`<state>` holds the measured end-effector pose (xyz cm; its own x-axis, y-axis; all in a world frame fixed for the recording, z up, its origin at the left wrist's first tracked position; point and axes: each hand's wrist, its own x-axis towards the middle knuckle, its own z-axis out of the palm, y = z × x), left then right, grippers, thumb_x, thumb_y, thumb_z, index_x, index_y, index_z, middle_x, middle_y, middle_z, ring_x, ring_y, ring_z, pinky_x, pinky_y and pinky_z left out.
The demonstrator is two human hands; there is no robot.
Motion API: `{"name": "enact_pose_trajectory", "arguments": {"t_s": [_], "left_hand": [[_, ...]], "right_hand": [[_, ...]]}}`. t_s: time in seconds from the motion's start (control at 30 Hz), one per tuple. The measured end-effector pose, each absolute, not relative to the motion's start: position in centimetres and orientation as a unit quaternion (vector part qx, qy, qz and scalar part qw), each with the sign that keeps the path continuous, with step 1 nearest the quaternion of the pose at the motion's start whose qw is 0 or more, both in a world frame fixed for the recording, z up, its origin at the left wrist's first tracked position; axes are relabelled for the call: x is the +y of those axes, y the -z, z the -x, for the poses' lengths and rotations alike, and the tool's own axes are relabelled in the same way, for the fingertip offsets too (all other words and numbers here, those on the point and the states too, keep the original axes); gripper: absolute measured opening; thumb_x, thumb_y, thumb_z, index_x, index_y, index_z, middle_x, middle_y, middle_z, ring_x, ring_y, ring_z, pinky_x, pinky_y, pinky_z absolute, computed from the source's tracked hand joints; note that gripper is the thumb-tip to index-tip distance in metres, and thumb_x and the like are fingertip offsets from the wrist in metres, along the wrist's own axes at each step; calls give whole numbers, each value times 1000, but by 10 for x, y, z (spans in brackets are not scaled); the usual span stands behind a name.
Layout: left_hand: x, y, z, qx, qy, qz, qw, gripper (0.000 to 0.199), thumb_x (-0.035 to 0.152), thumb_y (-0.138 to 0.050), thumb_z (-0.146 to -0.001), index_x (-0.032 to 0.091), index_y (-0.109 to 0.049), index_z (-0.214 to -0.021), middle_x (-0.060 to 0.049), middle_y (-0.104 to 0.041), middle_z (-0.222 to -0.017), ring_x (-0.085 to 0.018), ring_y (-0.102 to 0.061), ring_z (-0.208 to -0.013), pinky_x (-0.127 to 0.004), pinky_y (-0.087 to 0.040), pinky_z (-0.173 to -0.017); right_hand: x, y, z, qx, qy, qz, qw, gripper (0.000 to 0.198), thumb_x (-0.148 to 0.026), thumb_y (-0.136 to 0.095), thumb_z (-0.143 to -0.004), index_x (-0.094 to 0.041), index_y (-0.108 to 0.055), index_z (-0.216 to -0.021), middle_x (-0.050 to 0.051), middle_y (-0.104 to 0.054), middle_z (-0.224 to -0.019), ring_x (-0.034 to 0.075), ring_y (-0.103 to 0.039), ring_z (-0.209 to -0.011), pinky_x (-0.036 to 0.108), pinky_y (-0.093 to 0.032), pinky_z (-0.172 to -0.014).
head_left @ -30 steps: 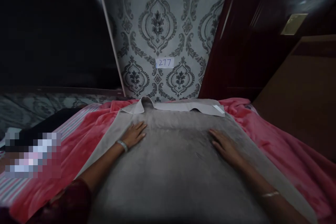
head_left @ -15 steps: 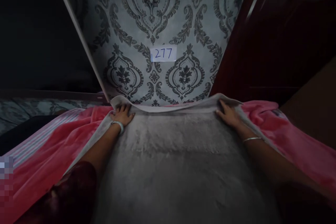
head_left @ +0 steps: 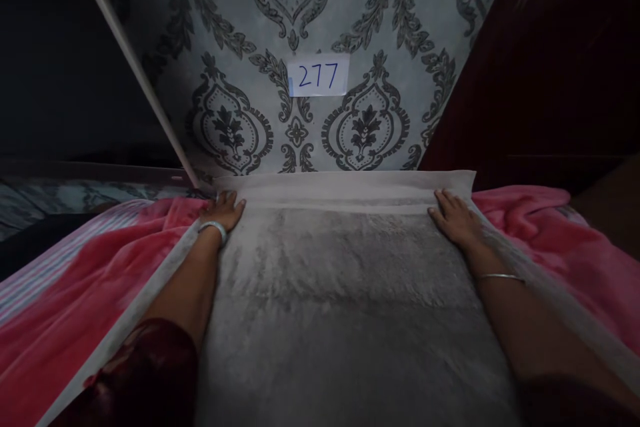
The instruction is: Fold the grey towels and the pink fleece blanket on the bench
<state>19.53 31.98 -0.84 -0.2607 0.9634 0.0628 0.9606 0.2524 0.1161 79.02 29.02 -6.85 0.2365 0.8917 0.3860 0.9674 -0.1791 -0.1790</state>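
Observation:
A grey, plush rug-like sheet stretches out in front of me, with a paler strip along its far edge by the wall. My left hand presses on its far left corner, fingers spread; a bracelet circles the wrist. On the far right corner lies my right hand, its fingers apart and flat on the sheet, a thin bangle on that wrist. Neither hand has its fingers wrapped around anything. Faint crosswise creases show in the grey pile.
Pink blankets bunch up to the left and right under the sheet. Striped cloth shows at far left. Ahead stands a patterned wall with a paper label reading 277. A dark screen-like panel and a dark red cabinet flank it.
The far edge, curled up and sagging before, now lies flatter and straighter against the wall. My hands have moved slightly apart, and the right-hand fingers have flattened. The view has tilted down.

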Motion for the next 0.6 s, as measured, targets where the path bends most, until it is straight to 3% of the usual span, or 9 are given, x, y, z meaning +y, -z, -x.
{"name": "enact_pose_trajectory", "arguments": {"t_s": [0.1, 0.2, 0.3, 0.37, 0.47, 0.6], "left_hand": [[313, -4, -213, 800, -49, -598, -22, 70, 55, -21, -100, 16, -50, -150, -21, -41, -160, -42, -31, -150, -69, -27, -115], [297, -6, -263, 693, -67, -717, -26, 64, 52, -26, -101, 13, -58, -140, -22, -55, -148, -36, -45, -143, -58, -32, -117], [272, 14, -329, 457, -119, -881, -16, 71, 61, -33, -99, 17, -43, -154, -17, -41, -161, -30, -36, -150, -51, -26, -123], [259, 32, -361, 357, -97, -929, 16, 82, 69, -33, -97, 16, -35, -159, -19, -35, -165, -31, -29, -154, -53, -19, -125], [258, 47, -370, 376, -44, -924, 48, 83, 73, -29, -96, 21, -32, -161, -15, -31, -167, -34, -21, -157, -59, -13, -126], [285, 33, -310, 533, 22, -845, 31, 72, 65, -32, -99, 29, -34, -161, -8, -25, -170, -36, -16, -158, -64, -12, -124]], "right_hand": [[285, 49, -774, -601, 87, 759, 236, 64, -46, -30, -101, -13, -46, -153, 20, -51, -153, 39, -45, -141, 63, -41, -111], [271, 31, -721, -692, 86, 660, 280, 63, -42, -30, -102, -13, -42, -156, 18, -53, -151, 35, -46, -142, 57, -37, -116], [251, 33, -645, -830, 21, 512, 218, 63, -47, -32, -103, -21, -36, -161, 8, -43, -161, 30, -39, -148, 53, -32, -122], [241, 45, -607, -880, -26, 452, 144, 69, -53, -34, -102, -19, -32, -162, 10, -39, -163, 30, -34, -151, 53, -29, -123], [238, 60, -594, -896, -46, 433, 91, 72, -61, -31, -102, -22, -32, -163, 10, -32, -167, 30, -27, -154, 56, -23, -125], [253, 64, -656, -862, -17, 499, 80, 67, -65, -26, -102, -34, -35, -161, 2, -31, -167, 29, -24, -155, 57, -23, -124]]}}
